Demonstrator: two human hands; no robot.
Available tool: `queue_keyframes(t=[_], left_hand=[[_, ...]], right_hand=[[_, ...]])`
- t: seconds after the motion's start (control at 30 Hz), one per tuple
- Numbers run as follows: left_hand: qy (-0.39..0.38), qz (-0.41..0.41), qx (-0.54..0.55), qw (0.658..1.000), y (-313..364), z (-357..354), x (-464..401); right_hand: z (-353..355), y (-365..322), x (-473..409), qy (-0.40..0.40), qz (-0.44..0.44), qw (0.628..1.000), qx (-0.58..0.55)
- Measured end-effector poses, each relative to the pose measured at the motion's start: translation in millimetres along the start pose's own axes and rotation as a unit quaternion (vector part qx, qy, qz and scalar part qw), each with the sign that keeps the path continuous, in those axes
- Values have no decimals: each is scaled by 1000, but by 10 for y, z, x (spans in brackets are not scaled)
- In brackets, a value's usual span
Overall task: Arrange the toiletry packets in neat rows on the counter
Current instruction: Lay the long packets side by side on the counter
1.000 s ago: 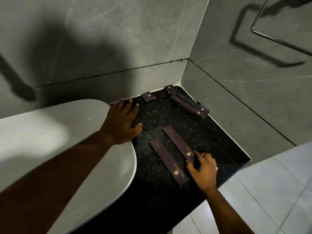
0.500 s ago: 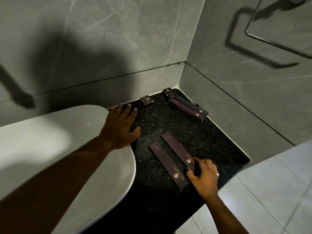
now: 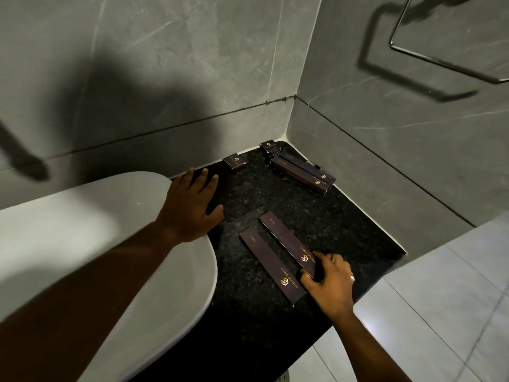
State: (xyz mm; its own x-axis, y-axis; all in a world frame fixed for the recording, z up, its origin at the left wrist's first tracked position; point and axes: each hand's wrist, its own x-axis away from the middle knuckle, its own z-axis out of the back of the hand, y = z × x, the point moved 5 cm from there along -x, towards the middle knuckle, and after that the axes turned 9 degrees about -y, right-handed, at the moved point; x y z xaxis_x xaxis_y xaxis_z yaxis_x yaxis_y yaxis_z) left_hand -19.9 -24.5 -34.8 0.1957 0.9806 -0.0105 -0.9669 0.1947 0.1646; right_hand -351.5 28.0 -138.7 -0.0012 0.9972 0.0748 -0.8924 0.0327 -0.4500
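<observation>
toiletry packets lie scattered on the black speckled tabletop [image 3: 275, 197]. two long dark packets sit side by side near the front edge, angled diagonally: the nearer long packet [image 3: 271, 263] and the farther long packet [image 3: 286, 239]. the right hand [image 3: 329, 282] has its fingers [image 3: 321, 256] curled on the near end of the farther long packet, thumb beneath that end. the left hand [image 3: 191, 208] rests flat with fingers spread, palm on the rim of the white basin [image 3: 82, 244], fingertips on the tabletop. back in the corner lie stacked long packets [image 3: 303, 172], a small box [image 3: 234, 162] and another small box [image 3: 269, 147] by the grey wall [image 3: 165, 78].
</observation>
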Motion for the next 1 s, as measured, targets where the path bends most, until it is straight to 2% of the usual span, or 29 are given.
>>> queue_keyframes(t=[0.87, 1.0], left_hand=[[-19, -2, 24, 1000, 21, 23, 23], [-23, -3, 25, 999, 14, 22, 12]], right_hand=[[-25, 55, -13, -2, -4, 999, -36], [-7, 43, 1, 26, -7, 999, -40]])
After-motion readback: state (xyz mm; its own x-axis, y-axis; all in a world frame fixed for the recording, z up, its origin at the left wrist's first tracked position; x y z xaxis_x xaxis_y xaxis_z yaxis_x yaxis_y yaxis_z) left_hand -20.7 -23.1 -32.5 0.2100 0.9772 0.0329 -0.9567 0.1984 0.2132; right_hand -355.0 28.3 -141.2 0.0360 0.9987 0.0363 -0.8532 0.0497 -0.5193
